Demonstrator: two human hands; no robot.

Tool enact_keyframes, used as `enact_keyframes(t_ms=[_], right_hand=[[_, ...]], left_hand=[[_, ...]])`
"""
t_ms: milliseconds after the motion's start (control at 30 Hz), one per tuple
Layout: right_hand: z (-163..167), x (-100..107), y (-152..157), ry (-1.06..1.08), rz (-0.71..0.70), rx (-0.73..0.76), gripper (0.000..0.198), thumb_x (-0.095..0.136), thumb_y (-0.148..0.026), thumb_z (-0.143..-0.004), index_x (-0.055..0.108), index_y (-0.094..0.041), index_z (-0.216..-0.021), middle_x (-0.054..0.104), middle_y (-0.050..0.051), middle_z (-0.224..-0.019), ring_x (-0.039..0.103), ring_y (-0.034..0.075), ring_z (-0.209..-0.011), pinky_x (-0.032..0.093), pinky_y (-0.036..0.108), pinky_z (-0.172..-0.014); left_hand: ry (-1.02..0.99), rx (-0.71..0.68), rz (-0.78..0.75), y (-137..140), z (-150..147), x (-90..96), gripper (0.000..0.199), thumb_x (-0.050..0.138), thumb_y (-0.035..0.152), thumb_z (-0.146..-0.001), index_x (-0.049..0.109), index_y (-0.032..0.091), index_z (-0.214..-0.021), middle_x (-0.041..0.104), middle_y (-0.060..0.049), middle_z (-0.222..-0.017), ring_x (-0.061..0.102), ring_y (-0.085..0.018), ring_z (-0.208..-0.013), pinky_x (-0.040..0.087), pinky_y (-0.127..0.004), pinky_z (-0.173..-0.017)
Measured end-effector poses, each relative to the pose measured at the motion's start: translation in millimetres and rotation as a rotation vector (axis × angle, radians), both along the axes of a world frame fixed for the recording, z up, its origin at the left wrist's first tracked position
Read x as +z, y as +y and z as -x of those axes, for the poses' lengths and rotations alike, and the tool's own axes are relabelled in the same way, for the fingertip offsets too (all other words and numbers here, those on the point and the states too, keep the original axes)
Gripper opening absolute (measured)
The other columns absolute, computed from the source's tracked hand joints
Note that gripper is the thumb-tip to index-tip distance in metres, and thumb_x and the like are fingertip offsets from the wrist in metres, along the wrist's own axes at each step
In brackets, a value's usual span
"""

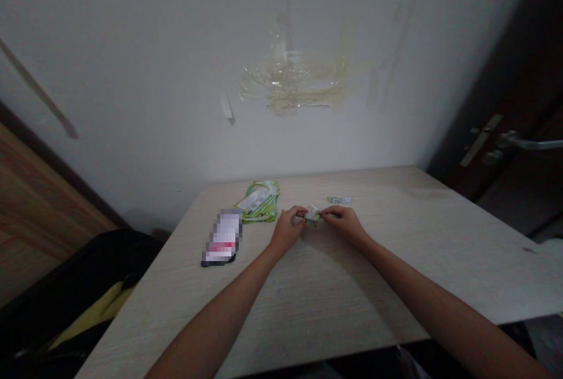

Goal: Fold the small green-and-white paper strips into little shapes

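A small green and white printed wrapper (312, 213) is stretched between my two hands, just above the table. My left hand (288, 227) pinches its left edge between thumb and fingers. On the other side, my right hand (344, 222) grips the right edge the same way. What the wrapper is exactly, a packet or a folded piece, is too small to make out. Behind my right hand lies a narrow green and white strip (339, 199). Left of my left hand sits a pile of flat green printed packets (263, 206).
A blurred-out phone (223, 237) lies on the pale wooden table (352, 303) at the left. The wall (176, 74) with peeling tape (303, 83) rises behind. A dark door with a metal handle (528, 143) stands at right, a black bag (105, 256) at lower left.
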State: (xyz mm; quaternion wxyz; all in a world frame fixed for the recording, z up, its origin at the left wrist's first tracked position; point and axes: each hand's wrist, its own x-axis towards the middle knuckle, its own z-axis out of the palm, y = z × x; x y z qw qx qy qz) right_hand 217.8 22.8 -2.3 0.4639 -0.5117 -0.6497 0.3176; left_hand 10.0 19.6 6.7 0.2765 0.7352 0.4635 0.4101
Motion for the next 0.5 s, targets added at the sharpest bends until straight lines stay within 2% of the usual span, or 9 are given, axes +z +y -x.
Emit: enact_keyframes(t_ms=[167,300,500], right_hand=[[1.1,2.3,-2.2,0.009,0.008,0.014,0.024,0.069,-0.040,-0.074,0.078,-0.019,-0.083,0.077,0.007,-0.087,0.071,0.024,-0.086,0.053,0.037,-0.087],[1.1,2.4,-3.1,-0.004,-0.001,0.016,0.024,0.071,-0.041,-0.073,0.077,-0.020,-0.082,0.077,0.007,-0.087,0.070,0.023,-0.086,0.052,0.036,-0.086],[0.9,-8.1,4.8,0.077,0.003,0.029,0.029,0.078,-0.041,-0.064,0.070,-0.018,-0.079,0.074,0.006,-0.081,0.069,0.021,-0.076,0.053,0.034,-0.076]], left_hand=[[-0.025,0.025,0.004,1.8,0.4,-1.9,0.015,0.060,0.024,-0.083,0.068,0.025,-0.096,0.076,-0.003,-0.099,0.068,-0.023,-0.100,0.010,-0.057,-0.120],[-0.023,0.000,0.014,3.3,1.2,-5.2,0.017,0.066,0.028,-0.081,0.067,0.025,-0.098,0.076,-0.001,-0.096,0.069,-0.023,-0.099,0.005,-0.057,-0.120],[-0.027,0.012,0.002,3.1,1.8,-4.1,0.021,0.068,0.023,-0.079,0.067,0.024,-0.099,0.075,-0.001,-0.092,0.069,-0.022,-0.095,0.009,-0.057,-0.119]])
